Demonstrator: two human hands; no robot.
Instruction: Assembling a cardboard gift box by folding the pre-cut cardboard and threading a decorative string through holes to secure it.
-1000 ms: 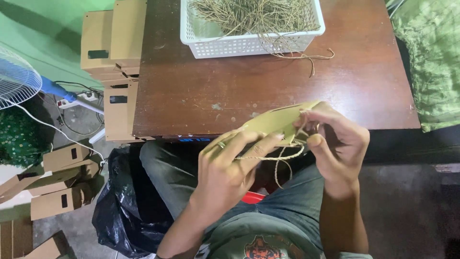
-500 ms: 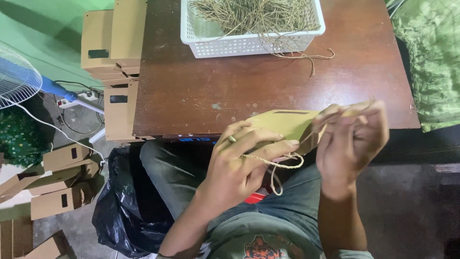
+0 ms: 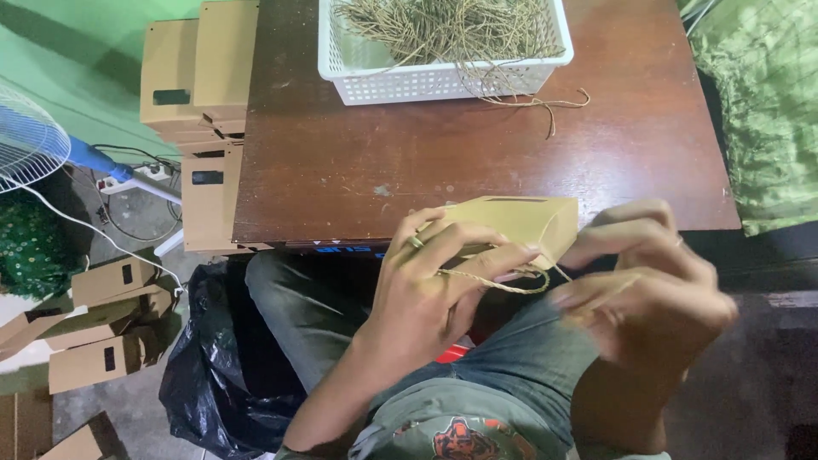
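While your left hand holds the tan box at the middle of the frame, your blurry right hand pinches its string. The handle looks half tied; more string waits in the basket.

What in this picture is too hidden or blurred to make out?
Head view, the only one:
- Right hand: motion-blurred, so its grip on the twine is unclear.
- Paper box: its near side is covered by the left hand.
- Basket: its far end is cut off by the top edge.
- Fan: cut off by the left edge.
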